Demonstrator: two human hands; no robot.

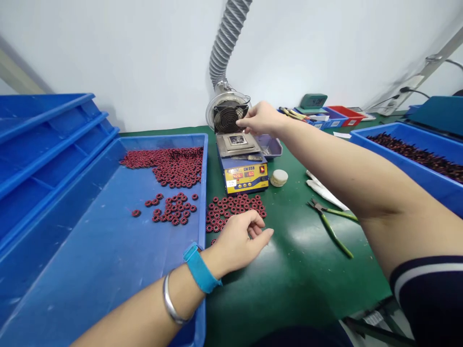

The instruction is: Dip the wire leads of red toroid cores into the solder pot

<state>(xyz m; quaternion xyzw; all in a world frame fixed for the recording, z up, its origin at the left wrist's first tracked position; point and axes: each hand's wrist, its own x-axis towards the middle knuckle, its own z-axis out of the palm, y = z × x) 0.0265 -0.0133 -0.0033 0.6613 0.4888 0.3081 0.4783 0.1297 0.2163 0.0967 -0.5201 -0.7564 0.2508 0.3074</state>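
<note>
Tabletop [289, 289] is carrying everything, so what's sitting largest on it?

"The blue tray [90, 250], lying along the left; its raised walls are presumably keeping its contents together. At the far side a ribbed hose [231, 33] is hanging behind the yellow-fronted machine [249, 180], probably for drawing off fumes."

"And the hands?"

"The right hand [258, 118] is hovering above the machine's far part, thumb and forefinger nearly meeting; I can't tell whether they're gripping anything. The left hand [237, 241] is sitting lower and nearer, fingers half curled, thumb standing apart, with nothing showing in its grasp."

"What's lying around them?"

"Pliers [319, 207] are resting at right with handles spread, likely for easy grabbing. A round white pad [279, 178] is sitting just beside the machine. Smallest, the red-and-black rings [249, 205] are lying loose, mostly between the machine and the left hand, with more spreading inside the tray; I'm guessing they're being kept there for short reaches."

"Where are the edges pinching?"

"The tray's right wall [205, 193] is running close along the machine and rings, and the left forearm [144, 308] is crossing it. Rightward, a wide stretch of green is showing between the left hand and the pliers, giving more sideways room."
</note>
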